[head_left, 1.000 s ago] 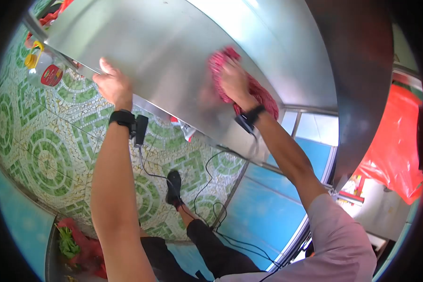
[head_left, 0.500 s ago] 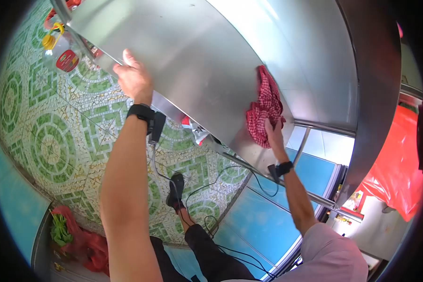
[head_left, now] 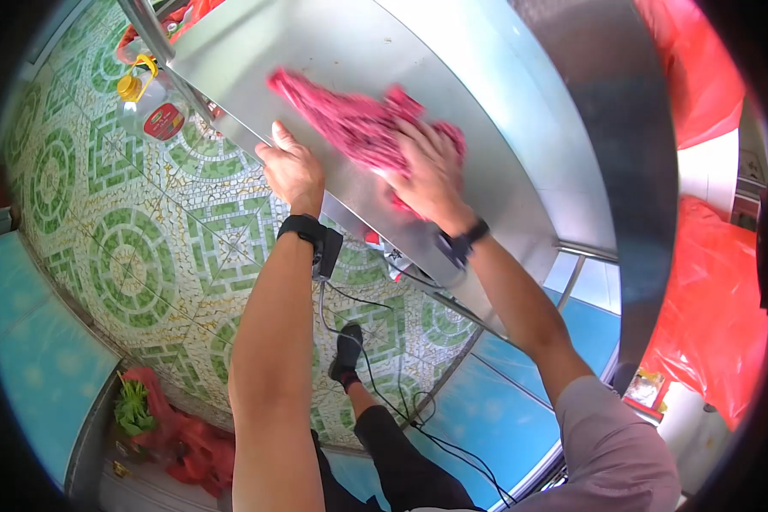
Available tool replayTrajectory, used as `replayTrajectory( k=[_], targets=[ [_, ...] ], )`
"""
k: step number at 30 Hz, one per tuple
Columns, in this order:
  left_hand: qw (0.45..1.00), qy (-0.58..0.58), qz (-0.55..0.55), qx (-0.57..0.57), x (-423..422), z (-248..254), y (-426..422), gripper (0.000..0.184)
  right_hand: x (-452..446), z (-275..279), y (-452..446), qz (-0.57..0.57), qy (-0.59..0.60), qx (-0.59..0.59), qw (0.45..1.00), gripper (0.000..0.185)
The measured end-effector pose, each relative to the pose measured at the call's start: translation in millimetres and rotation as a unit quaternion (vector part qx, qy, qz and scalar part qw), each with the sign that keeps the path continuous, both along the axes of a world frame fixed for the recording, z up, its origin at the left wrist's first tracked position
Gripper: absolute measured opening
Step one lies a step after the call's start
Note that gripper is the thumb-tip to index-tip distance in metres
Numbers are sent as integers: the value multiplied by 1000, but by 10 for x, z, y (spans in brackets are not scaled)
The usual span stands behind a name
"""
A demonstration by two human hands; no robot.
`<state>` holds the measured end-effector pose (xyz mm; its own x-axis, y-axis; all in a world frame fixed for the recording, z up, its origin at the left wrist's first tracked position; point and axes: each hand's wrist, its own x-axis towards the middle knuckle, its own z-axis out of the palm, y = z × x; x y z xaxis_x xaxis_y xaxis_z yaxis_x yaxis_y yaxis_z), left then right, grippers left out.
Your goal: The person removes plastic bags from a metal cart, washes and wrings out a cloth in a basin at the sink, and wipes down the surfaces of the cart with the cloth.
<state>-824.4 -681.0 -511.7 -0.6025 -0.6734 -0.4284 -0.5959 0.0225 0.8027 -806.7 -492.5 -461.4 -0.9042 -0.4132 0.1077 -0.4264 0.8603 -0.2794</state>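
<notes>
A red-and-white checked cloth [head_left: 337,115] lies bunched and stretched across a shiny steel shelf [head_left: 503,183], slightly blurred. My right hand [head_left: 427,171] presses down on its near end, fingers over the fabric. At the shelf's left edge, my left hand [head_left: 292,171] grips the rim, its thumb up and the other fingers partly hidden. Small dark specks show on the metal beyond the cloth. Each wrist wears a black band, and a cable hangs from the device on the left one.
A clear bottle with a yellow cap [head_left: 149,102] stands on the green patterned floor [head_left: 128,264] beside a steel leg. Red plastic bags [head_left: 700,307] hang at right. Leafy greens [head_left: 134,408] lie in a red bag at lower left. Black cables trail near my foot.
My right hand has swept the cloth from the shelf's near right end up and left toward its middle. The left hand still grips the edge, while the camera view has shifted.
</notes>
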Motion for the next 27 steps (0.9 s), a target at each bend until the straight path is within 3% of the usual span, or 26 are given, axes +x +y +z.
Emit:
replayTrajectory(
  k=[3,5,7,10,13,14,15,16,18,20,23,25,27],
  targets=[
    [999,-35,-21,19,47,13,14,62,505,156,745,-123,-53,40,990,66],
    [998,-55,-9,-31,23,-4,28,60,936,275,1088,-209,-85,79,971,72],
    [999,-40,-5,1,43,-13,29,62,1515,264,1391,-194,-20,184,963,82],
    [998,-37,-9,49,44,55,12,55,2222,22,1582,-330,-34,129,935,79],
    [997,-3,-19,68,43,-87,44,48,1979,-256,1458,-498,-40,194,844,73],
    [996,-5,-28,86,86,-78,20,46,1655,-160,1307,-506,-53,137,850,71],
    [994,7,-40,98,126,-75,-1,46,1278,-64,1195,-505,-67,86,856,68],
    [992,23,-52,109,121,-50,-25,45,923,-164,1200,-444,-37,141,884,66],
    [988,26,-73,133,157,41,-110,46,-103,-215,783,-371,-10,142,917,65],
    [983,30,-88,156,149,17,-234,48,-1143,-258,47,-311,58,133,939,63],
    [948,48,-216,230,179,-112,-392,58,-2461,-417,-1140,-248,51,161,954,52],
    [931,9,-244,270,121,-170,-505,59,-2960,-658,-1910,-154,98,176,967,43],
    [907,-19,-261,331,102,-266,-481,58,-2900,-678,-2653,-29,170,150,974,26]
  ],
)
